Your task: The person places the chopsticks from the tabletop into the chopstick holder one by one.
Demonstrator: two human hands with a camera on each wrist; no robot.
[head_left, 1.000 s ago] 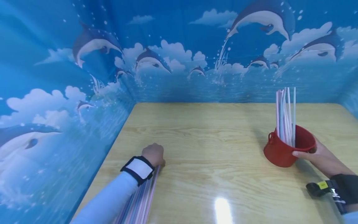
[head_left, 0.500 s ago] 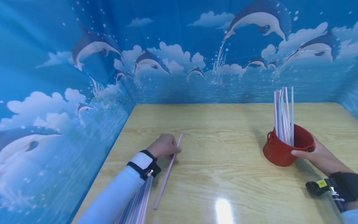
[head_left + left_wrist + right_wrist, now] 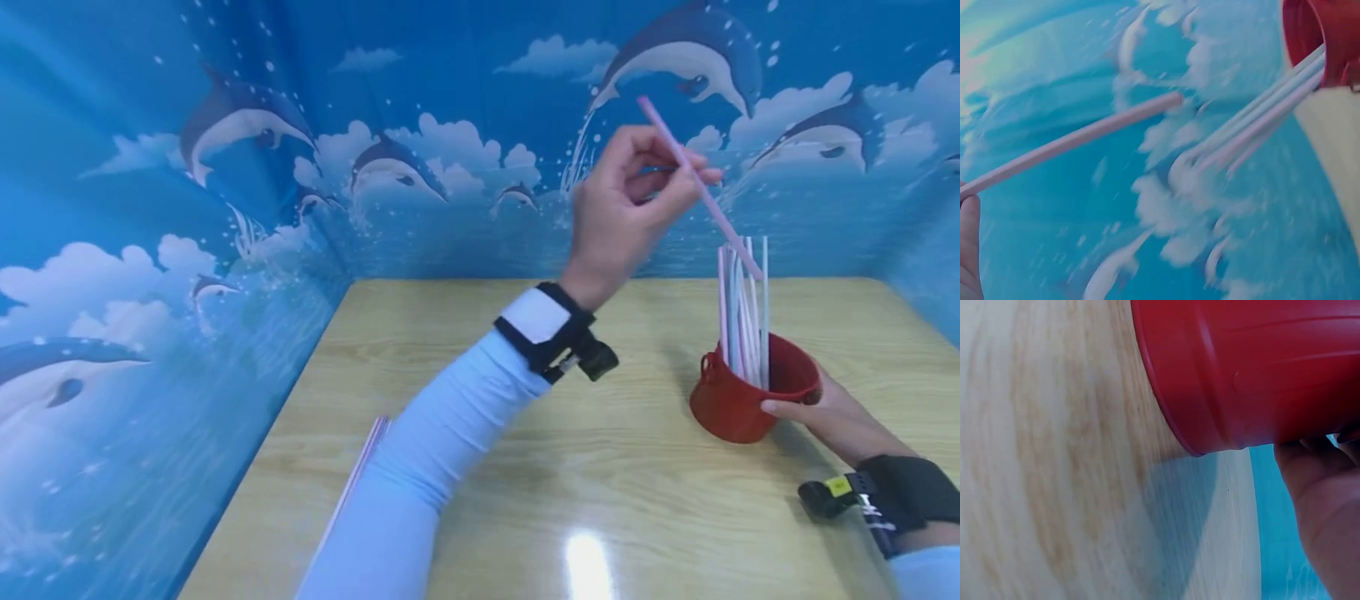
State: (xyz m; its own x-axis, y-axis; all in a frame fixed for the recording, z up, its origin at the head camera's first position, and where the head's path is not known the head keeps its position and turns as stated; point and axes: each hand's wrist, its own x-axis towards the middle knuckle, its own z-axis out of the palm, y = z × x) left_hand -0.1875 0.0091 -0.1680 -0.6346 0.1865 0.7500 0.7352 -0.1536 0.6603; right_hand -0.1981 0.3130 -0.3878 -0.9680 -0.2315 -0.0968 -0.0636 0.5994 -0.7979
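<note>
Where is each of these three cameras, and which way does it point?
Head: worn on the head, looking forward and down at the table; shows both arms, left hand pinching a pink straw, right hand holding the red bucket.
Left wrist: faces along that straw toward the bucket; only a fingertip shows.
Right wrist: close on the bucket's wall; fingers show.
All three share the bucket.

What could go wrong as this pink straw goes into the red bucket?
The pink straw is held at a slant by the left hand, so its lower end may knock the upright straws aside or miss the rim. The red bucket leans, steadied only by the right hand; a push might tip it.
</note>
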